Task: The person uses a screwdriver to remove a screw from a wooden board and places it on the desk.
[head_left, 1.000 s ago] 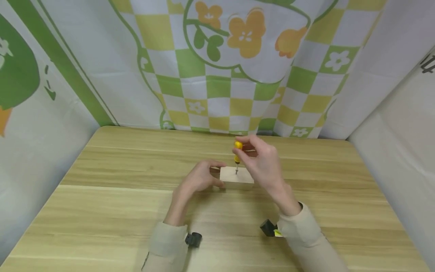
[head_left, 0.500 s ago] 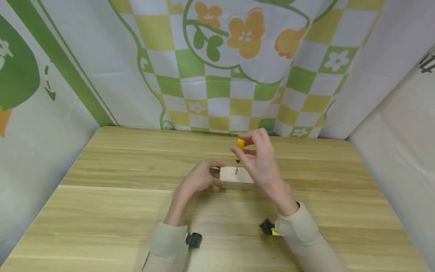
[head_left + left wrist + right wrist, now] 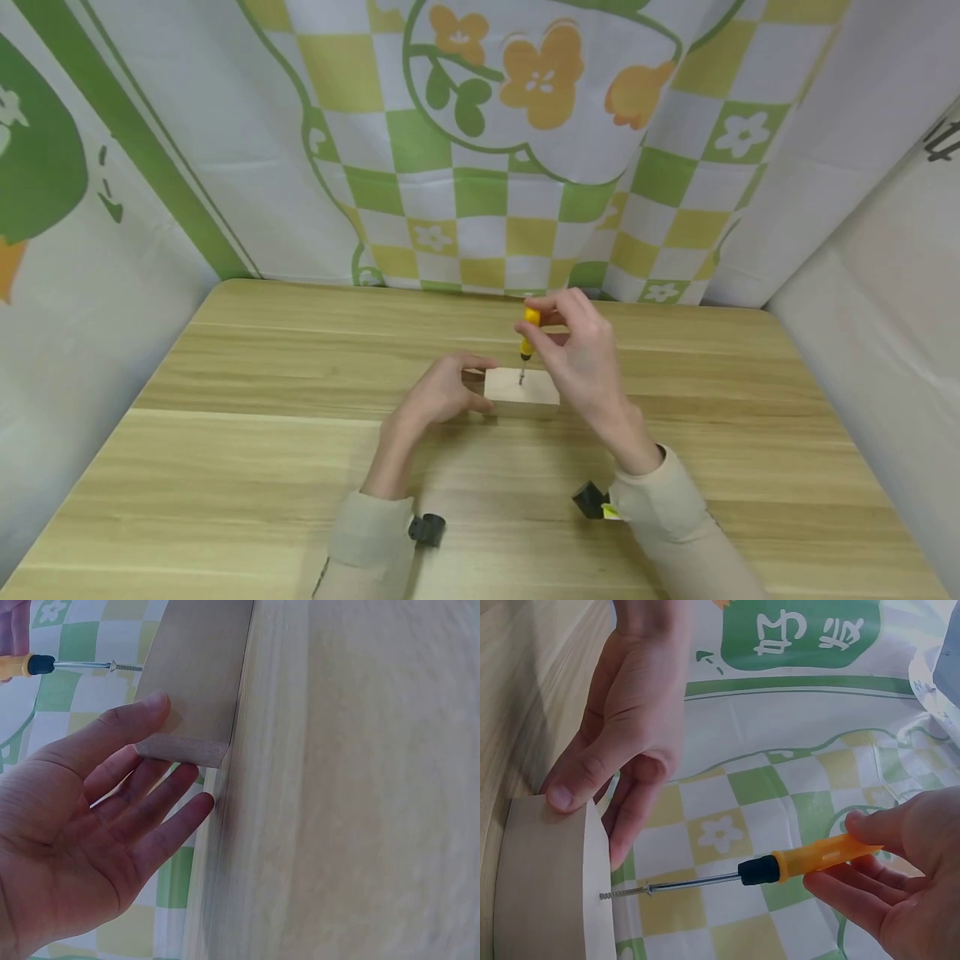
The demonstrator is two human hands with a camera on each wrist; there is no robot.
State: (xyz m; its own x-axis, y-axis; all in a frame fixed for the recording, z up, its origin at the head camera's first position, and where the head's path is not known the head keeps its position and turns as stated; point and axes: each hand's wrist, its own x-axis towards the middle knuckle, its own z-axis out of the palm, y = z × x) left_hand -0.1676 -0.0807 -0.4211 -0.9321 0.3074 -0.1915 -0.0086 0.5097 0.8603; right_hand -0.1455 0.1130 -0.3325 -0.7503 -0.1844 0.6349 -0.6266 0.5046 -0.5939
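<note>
A pale wooden block (image 3: 522, 393) lies on the table, and a screw (image 3: 622, 893) stands out of its top face. My left hand (image 3: 441, 390) grips the block's left end, thumb on the near side and fingers on the far side. Above the block, my right hand (image 3: 588, 354) pinches the yellow handle of a screwdriver (image 3: 817, 856) between thumb and fingers. In the right wrist view the screwdriver's metal shaft meets the screw head. The left wrist view shows the left thumb (image 3: 154, 705) pressed against the block's side, with much of the screw thread showing.
The wood-grain table (image 3: 247, 483) stretches out around the block. A checked green and yellow curtain (image 3: 480, 192) hangs behind its far edge, with white sheets at both sides. Small black cameras (image 3: 427, 529) sit at the cuffs.
My right hand and the screwdriver handle rise slightly, then dip a little, the fingers shifting on the handle. The left hand and the block stay almost still.
</note>
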